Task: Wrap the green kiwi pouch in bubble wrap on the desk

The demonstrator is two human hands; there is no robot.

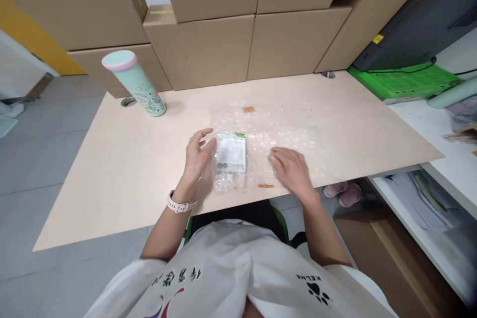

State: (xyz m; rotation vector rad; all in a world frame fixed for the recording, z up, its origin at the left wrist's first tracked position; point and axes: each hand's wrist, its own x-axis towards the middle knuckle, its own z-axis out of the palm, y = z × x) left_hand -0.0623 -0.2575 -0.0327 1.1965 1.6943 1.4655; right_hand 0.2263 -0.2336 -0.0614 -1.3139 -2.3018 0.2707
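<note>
A sheet of clear bubble wrap (283, 129) lies spread on the table, with a small white packet (231, 154) with a green corner near its left end. A layer of the wrap appears to cover the packet. My left hand (199, 155) is at the packet's left side, thumb and index finger apart, by the wrap's edge; whether it touches the wrap I cannot tell. To the right of the packet, my right hand (292, 169) is low over the wrap, palm down with fingers stretched out, slightly blurred. Neither hand grips anything visible.
A mint-green tumbler (139, 87) with a pink-rimmed lid stands at the table's back left. Stacked cardboard boxes (212, 52) line the back edge. A green crate (395, 82) and a white shelf (425, 129) adjoin the right side. Orange-brown marks show on the wrap.
</note>
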